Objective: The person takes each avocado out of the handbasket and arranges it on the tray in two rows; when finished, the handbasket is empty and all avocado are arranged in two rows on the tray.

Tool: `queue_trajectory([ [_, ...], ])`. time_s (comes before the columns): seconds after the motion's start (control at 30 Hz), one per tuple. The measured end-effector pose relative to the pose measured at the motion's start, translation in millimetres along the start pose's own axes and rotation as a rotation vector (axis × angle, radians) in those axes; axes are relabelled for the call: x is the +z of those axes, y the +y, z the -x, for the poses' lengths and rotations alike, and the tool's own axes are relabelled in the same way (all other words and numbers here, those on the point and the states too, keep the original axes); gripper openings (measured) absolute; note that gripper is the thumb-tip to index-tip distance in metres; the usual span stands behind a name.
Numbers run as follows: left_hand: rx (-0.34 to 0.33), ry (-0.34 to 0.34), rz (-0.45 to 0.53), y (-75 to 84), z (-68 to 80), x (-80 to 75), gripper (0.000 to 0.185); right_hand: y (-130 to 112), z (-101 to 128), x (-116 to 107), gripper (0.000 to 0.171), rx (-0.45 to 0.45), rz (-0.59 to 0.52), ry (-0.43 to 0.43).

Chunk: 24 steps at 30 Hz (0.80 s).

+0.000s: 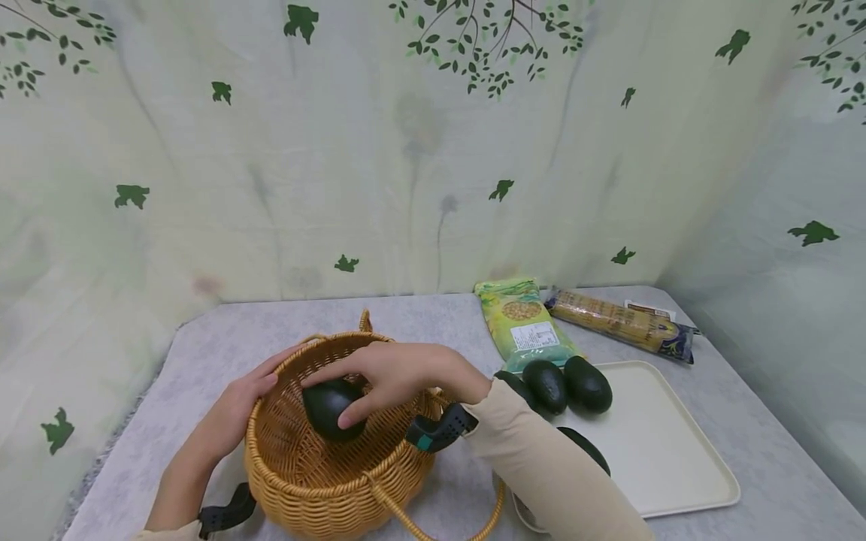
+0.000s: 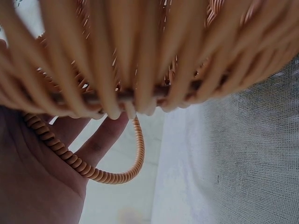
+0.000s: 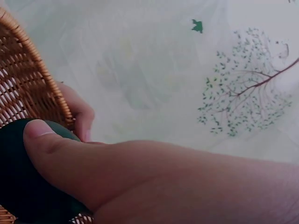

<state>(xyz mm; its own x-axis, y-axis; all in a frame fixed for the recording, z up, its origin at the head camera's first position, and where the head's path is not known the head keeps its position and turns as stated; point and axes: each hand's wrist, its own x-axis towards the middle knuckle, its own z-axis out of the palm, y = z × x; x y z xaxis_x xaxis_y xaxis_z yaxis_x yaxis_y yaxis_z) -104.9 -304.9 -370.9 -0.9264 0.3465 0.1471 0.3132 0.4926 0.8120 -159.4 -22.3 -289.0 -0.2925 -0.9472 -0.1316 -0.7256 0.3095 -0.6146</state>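
Note:
A woven wicker basket [image 1: 291, 466] stands near the table's front left. My right hand [image 1: 386, 379] reaches over its rim and grips a dark green avocado [image 1: 328, 409] inside the basket; the thumb [image 3: 51, 140] presses on the avocado [image 3: 23, 186] in the right wrist view. My left hand [image 1: 233, 409] rests against the basket's left rim, fingers straight. In the left wrist view the left palm [image 2: 32, 177] lies against the basket wall [image 2: 140, 56] by its coiled handle [image 2: 117, 175].
A cream tray [image 1: 659, 451] lies to the right with three avocados [image 1: 564, 385] at its far left edge and another [image 1: 585, 447] partly hidden by my right sleeve. A green packet [image 1: 524, 323] and a long noodle packet [image 1: 622, 319] lie behind. Curtain walls enclose the table.

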Motion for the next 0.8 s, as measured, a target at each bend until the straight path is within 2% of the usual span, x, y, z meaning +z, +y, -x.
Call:
queue_trajectory([
  [0.2, 0.016, 0.007, -0.007, 0.3, 0.3, 0.0, 0.049, 1, 18, -6, 0.067, -0.062, -0.08, 0.044],
  [0.33, 0.016, 0.01, -0.027, 0.7, 0.1, 0.5, 0.048, 2, 34, -9, 0.068, -0.084, -0.089, 0.077],
  [0.47, 0.007, 0.014, -0.036, 1.8, 0.1, 1.1, 0.049, 6, 52, -9, 0.068, -0.078, -0.084, 0.122],
  [0.67, 0.009, 0.018, -0.036, 2.6, -0.3, 1.1, 0.048, 5, 82, -13, 0.067, -0.024, -0.075, 0.186],
  [0.8, 0.011, 0.013, -0.021, 1.6, -0.4, 1.5, 0.048, 4, 100, -15, 0.068, -0.011, -0.128, 0.207],
])
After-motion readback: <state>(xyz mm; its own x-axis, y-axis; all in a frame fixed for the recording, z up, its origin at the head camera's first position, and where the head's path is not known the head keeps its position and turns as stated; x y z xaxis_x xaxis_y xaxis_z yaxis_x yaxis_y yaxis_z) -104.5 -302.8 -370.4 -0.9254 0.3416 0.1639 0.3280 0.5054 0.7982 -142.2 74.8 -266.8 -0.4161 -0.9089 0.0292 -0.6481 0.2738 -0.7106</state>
